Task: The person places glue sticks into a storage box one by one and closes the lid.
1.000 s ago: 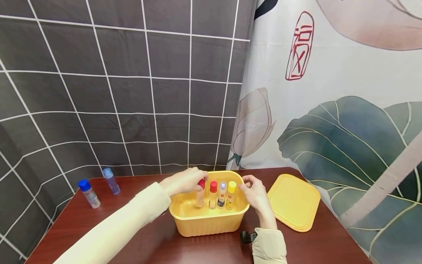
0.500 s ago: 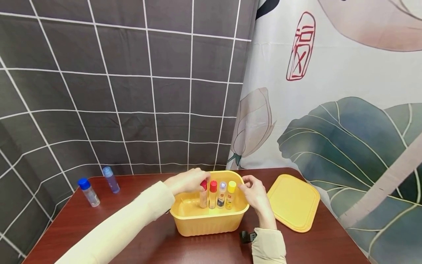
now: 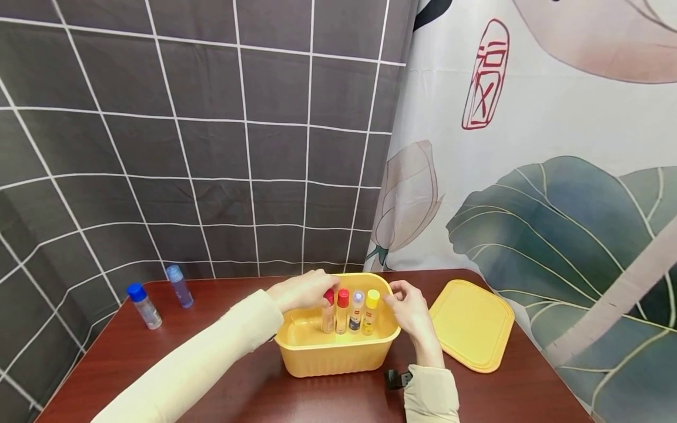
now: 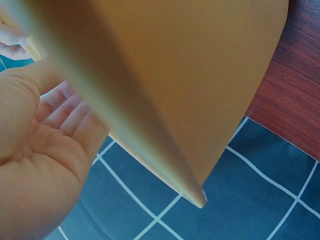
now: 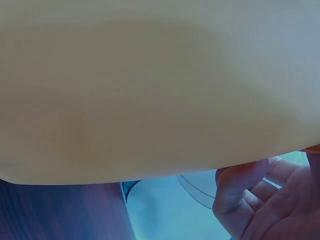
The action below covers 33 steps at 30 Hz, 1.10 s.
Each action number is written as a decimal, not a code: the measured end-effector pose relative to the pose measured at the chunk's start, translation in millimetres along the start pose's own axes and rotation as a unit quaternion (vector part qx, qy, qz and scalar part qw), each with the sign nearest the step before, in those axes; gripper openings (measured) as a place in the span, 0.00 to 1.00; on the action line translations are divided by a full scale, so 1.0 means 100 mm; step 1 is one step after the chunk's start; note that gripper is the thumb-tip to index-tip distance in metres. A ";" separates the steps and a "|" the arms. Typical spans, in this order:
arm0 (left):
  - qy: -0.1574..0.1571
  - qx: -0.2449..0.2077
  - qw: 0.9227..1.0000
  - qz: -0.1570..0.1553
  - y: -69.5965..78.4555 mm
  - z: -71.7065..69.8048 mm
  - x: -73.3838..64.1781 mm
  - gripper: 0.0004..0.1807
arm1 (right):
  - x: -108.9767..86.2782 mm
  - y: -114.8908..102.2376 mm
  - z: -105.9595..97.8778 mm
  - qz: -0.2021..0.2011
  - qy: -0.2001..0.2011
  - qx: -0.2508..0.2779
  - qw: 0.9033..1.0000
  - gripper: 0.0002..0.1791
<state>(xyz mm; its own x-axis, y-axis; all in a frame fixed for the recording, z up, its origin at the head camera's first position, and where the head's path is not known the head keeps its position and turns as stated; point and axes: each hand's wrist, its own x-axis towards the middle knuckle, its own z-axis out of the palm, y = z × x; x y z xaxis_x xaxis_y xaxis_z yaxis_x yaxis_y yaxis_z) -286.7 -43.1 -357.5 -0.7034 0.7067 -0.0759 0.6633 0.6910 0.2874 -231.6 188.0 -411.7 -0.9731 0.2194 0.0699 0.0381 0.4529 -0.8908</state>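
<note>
The left hand (image 3: 304, 289) is reaching over the far-left part of a yellow plastic bin (image 3: 338, 358) and is pinching a clear red-capped bottle (image 3: 328, 322) by its cap. Its exact finger placement is staying uncertain, because the bin's wall is blocking the fingertips in the left wrist view. The bottle is standing upright inside the bin, as the leftmost of a row of four.

Just beside it, a second red-capped bottle (image 3: 342, 317) is standing upright, followed by a lavender-capped bottle (image 3: 355, 322) with a dark label and a yellow-capped bottle (image 3: 369, 322) nearest the right end.

The right hand (image 3: 412, 308) is holding the bin's rim at its right end, thumb and bent fingers closing on the edge. In the right wrist view, the bin's broad wall is filling most of the picture, with the fingers meeting its edge near the lower right. A black device (image 3: 396, 379) is sitting at the right wrist, by the cuff of a cream sleeve (image 3: 432, 393).

The bin is resting on a reddish-brown wood-grain table (image 3: 254, 390). A yellow lid (image 3: 472, 325) is lying flat to the right of the bin. Well to the left, a dark-blue-capped bottle (image 3: 145, 308) and a light-blue-capped bottle (image 3: 181, 288) are standing near each other. Behind the table, a dark grey cloth with a white grid (image 3: 206, 147) is hanging beside a lotus-print curtain (image 3: 555, 135).
</note>
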 end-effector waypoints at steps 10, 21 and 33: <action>0.002 -0.007 1.000 -0.007 -0.03 0.04 0.00 0.12 | -0.01 0.00 0.01 0.002 0.000 0.000 1.000 0.13; -0.008 -0.027 0.999 -0.021 -0.07 -0.01 -0.04 0.24 | 0.00 0.00 0.01 -0.001 0.001 -0.001 1.000 0.13; 0.026 -0.074 0.996 -0.037 -0.01 -0.26 -0.33 0.34 | -0.01 -0.01 0.00 0.004 0.002 -0.002 1.000 0.13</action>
<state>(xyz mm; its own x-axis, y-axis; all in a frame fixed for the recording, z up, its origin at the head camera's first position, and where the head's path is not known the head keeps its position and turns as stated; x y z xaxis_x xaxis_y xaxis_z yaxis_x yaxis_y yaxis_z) -270.1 -71.0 -330.7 -0.7644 0.6425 -0.0534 0.5662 0.7085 0.4213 -230.7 187.7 -410.8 -0.9717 0.2272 0.0649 0.0467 0.4539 -0.8898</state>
